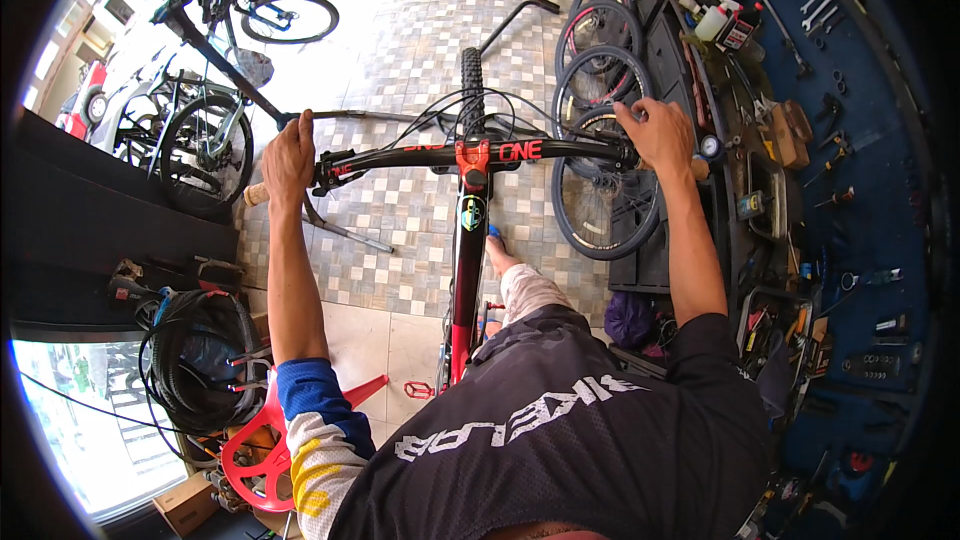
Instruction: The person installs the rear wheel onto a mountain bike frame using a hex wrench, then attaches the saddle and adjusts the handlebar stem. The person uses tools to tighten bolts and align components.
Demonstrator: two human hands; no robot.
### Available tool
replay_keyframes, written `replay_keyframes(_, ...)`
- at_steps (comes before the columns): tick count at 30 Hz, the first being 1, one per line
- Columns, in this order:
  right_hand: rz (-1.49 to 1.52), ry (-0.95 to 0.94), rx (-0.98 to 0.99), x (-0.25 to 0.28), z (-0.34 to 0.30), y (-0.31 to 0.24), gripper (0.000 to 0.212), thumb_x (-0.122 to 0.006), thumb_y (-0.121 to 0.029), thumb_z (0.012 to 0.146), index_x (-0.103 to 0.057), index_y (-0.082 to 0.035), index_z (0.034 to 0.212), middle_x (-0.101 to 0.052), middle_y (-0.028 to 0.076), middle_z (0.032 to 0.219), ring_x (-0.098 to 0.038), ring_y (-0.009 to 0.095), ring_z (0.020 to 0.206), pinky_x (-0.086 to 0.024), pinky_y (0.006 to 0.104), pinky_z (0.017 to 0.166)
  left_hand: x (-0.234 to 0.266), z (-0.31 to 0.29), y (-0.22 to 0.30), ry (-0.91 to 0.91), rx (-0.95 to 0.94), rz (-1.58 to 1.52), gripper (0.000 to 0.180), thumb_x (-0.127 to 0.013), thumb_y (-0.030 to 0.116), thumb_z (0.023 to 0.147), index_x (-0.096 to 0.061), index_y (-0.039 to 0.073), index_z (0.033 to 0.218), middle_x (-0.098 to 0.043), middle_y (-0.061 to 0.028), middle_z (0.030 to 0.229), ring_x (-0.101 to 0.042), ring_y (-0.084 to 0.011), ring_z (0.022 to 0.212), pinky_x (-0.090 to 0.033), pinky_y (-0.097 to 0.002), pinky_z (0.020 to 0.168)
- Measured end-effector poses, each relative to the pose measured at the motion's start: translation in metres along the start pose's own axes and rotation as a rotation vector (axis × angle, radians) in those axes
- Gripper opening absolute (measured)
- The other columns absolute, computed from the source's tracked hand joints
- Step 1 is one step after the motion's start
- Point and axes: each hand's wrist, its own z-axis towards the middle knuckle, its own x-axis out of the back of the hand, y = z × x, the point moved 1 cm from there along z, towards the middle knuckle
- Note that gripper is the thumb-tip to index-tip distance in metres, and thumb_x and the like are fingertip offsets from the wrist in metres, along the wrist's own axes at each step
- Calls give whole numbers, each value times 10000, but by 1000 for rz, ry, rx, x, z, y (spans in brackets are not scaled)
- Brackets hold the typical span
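A mountain bike stands in front of me. Its wide black handlebar point(400, 153) has red lettering, and a red stem point(473, 158) clamps it above a dark red and black frame point(470, 240). My left hand point(288, 162) is closed round the left end of the bar, where a tan grip point(257, 194) sticks out beside it. At the right end, my right hand point(660, 135) is over the bar with fingers curled in toward the thumb; what lies between them is hidden. The knobby front tyre point(472, 80) points straight ahead.
Several wheels point(600, 185) lean against dark cabinets on the right, below a blue tool wall point(870, 190). A repair stand point(235, 70) is at the front left. Coiled tyres point(195, 360) and a red stool point(262, 455) stand at the lower left. Parked bikes point(205, 155) are beyond.
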Motion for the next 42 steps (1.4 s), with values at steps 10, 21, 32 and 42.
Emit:
replay_keyframes(10,-42,241,94,13,18,-16,522,-650,-602,912,-775,-96,875,-744,96,817,-653,308,901,-461,462,790,-1,0,-1,8,-8,7,642,-371,542,1090,-636,18,830,-651,-270,735,-637,-502,748,-457,-581,667)
replay_keyframes(21,-65,135,97,-7,11,-20,557,-631,-616,924,-770,-77,890,-759,118,903,-619,286,958,-422,434,880,0,-3,-5,21,-16,14,659,-359,538,1095,-609,13,785,-633,-269,710,-625,-498,719,-449,-577,652)
replay_keyframes(32,-64,112,81,-4,10,-25,557,-644,-613,913,-771,-70,902,-764,120,905,-625,295,958,-427,436,872,1,-3,-8,7,-1,23,674,-352,550,1092,-609,13,777,-634,-270,714,-629,-496,724,-450,-574,656)
replay_keyframes(42,-25,87,59,-5,11,-23,559,-656,-618,904,-771,-71,900,-774,108,941,-625,293,971,-422,433,883,0,-3,-8,0,-1,28,682,-337,557,1094,-606,12,785,-635,-266,707,-626,-494,714,-443,-578,648)
